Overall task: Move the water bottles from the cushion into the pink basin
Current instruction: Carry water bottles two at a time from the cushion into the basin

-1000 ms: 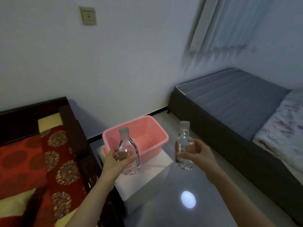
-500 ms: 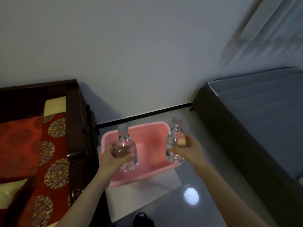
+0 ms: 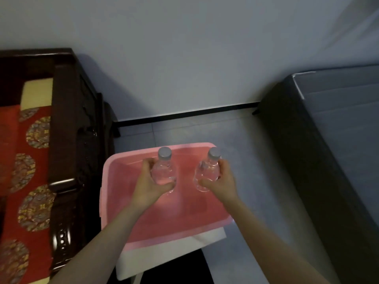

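Observation:
Two clear water bottles with grey caps are held upright over the pink basin [image 3: 114,167]. My left hand [image 3: 149,185] grips the left bottle [image 3: 164,171] around its body. My right hand [image 3: 221,181] grips the right bottle [image 3: 209,171] the same way. Both bottles hang inside the basin's outline, above its floor; whether they touch the floor I cannot tell. The basin rests on a white stand [image 3: 164,257]. The red patterned cushion [image 3: 30,181] lies at the left on a dark wooden seat.
The dark wooden armrest [image 3: 61,160] of the seat stands close to the basin's left side. A dark bed frame with a grey mattress [image 3: 328,140] fills the right. Grey tiled floor [image 3: 235,130] and a white wall lie beyond the basin.
Both hands have moved forward and down with the bottles, from above the basin's near edge to inside its outline. The view has tilted downward and come closer.

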Demonstrator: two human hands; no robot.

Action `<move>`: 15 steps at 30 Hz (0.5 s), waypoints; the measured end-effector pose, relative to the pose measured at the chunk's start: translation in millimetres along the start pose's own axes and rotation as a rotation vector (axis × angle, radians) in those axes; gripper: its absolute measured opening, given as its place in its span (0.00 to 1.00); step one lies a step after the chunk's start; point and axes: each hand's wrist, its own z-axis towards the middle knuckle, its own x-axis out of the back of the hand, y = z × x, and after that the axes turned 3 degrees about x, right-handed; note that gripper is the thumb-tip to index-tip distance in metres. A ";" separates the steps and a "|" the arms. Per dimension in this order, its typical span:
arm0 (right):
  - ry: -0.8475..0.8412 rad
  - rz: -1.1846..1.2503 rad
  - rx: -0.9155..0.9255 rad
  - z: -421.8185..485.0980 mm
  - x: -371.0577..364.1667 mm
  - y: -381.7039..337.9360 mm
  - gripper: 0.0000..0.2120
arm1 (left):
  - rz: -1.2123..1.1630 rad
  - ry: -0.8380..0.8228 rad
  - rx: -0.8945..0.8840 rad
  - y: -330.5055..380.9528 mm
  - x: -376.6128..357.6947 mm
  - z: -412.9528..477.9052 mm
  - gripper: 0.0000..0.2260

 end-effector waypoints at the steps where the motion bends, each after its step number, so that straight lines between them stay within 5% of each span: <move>1: 0.012 -0.038 0.021 6.7 -8.3 5.1 0.25 | 0.005 0.005 -0.007 -6.7 -7.0 7.7 0.32; 4: 0.034 -0.170 0.080 24.0 -32.6 23.4 0.20 | 0.024 0.016 -0.039 -26.3 -25.2 27.5 0.32; 15: 0.151 -0.256 0.022 59.0 -83.3 93.9 0.29 | 0.124 0.119 -0.048 -96.8 -63.1 65.5 0.32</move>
